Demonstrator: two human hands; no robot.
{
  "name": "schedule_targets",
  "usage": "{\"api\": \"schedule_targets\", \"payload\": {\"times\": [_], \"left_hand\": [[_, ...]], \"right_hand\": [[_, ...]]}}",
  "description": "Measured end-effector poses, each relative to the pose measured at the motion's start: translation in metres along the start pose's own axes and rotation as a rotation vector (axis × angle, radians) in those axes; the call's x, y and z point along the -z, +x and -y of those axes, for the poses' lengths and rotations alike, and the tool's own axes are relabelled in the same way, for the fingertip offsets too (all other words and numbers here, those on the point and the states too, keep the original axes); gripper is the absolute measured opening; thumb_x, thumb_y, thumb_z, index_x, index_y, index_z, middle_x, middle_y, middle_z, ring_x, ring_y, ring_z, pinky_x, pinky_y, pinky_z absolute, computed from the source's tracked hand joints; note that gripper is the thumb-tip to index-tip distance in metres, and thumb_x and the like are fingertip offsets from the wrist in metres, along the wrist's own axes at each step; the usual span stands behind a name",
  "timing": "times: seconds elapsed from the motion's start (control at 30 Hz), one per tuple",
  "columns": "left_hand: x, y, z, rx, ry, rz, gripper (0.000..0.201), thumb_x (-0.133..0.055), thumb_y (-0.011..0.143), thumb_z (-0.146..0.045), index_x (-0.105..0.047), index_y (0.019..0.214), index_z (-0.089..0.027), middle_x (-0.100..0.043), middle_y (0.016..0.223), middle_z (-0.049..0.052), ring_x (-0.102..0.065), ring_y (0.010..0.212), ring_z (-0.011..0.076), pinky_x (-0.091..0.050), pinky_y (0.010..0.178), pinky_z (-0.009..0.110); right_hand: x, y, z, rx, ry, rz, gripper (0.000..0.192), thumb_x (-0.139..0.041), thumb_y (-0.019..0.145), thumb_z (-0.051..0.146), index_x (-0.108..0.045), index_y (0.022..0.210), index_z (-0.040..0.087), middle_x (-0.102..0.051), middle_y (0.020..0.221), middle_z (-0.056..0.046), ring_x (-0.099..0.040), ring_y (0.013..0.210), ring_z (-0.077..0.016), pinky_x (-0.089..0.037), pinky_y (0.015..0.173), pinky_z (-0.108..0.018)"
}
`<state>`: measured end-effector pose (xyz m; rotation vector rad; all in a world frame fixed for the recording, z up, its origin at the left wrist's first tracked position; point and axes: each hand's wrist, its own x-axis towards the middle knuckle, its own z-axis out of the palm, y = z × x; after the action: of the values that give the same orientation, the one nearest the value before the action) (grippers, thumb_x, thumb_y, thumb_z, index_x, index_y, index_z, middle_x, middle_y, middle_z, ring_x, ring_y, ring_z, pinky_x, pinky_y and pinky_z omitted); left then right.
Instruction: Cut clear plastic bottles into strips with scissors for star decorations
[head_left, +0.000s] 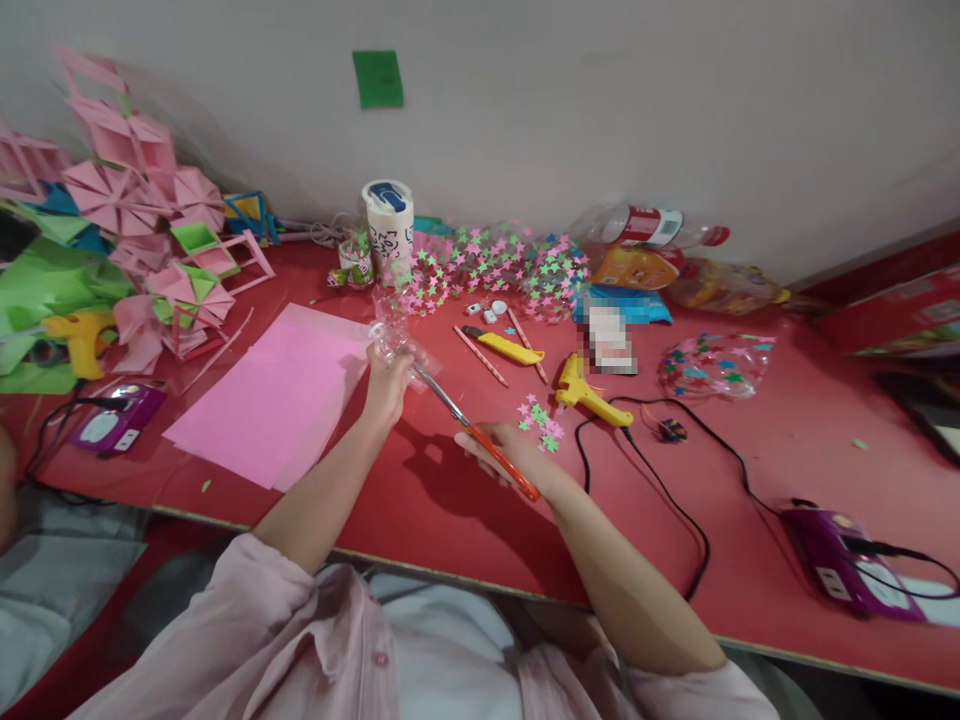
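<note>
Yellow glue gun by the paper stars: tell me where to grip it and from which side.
Grip the yellow glue gun by its handle, the stub rising at its left end, coming from above on the near side. It lies flat on the red table, its nozzle points right toward the black cord, so stay clear of that end.

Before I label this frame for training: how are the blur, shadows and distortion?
Head view: wide-angle bend curves the table edge; one patch by the glue gun is pixelated; the hands cast a soft shadow below the scissors; the clear plastic piece in the left hand is faint.
</note>
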<state>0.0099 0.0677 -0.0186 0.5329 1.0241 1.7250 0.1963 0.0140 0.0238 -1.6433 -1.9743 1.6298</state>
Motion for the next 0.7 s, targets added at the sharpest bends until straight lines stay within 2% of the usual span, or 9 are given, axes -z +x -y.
{"api": "schedule_targets", "payload": {"times": [0.23, 0.5, 0.7], "left_hand": [[0.006, 0.004, 0.006, -0.013, -0.003, 0.013, 0.042, -0.063, 0.064, -0.011, -0.040, 0.096, -0.024, -0.062, 0.080, -0.007, -0.065, 0.074, 0.0097, -0.052, 0.079, 0.029], [0.013, 0.011, 0.011, -0.029, 0.030, 0.014, 0.052, -0.063, 0.066, -0.012, -0.041, 0.112, -0.027, -0.061, 0.079, -0.006, -0.064, 0.073, 0.0096, -0.050, 0.073, 0.025], [0.018, 0.017, 0.015, -0.058, 0.077, -0.003, 0.043, -0.061, 0.069, -0.012, -0.043, 0.105, -0.026, -0.060, 0.079, -0.007, -0.060, 0.068, 0.0080, -0.047, 0.068, 0.022]], "right_hand": [[-0.001, 0.001, -0.001, 0.004, -0.009, -0.029, 0.054, -0.054, 0.074, 0.072, -0.050, 0.067, 0.019, -0.042, 0.046, 0.006, -0.039, 0.039, -0.0077, -0.031, 0.042, -0.023], [-0.005, 0.008, -0.008, -0.043, -0.003, -0.054, 0.053, -0.055, 0.073, 0.071, -0.048, 0.063, 0.020, -0.040, 0.041, 0.005, -0.037, 0.034, -0.0084, -0.028, 0.039, -0.023], [-0.005, 0.005, -0.006, 0.066, -0.026, -0.047, 0.053, -0.052, 0.076, 0.071, -0.044, 0.063, 0.020, -0.038, 0.045, 0.006, -0.037, 0.039, -0.0083, -0.029, 0.043, -0.023]]}}
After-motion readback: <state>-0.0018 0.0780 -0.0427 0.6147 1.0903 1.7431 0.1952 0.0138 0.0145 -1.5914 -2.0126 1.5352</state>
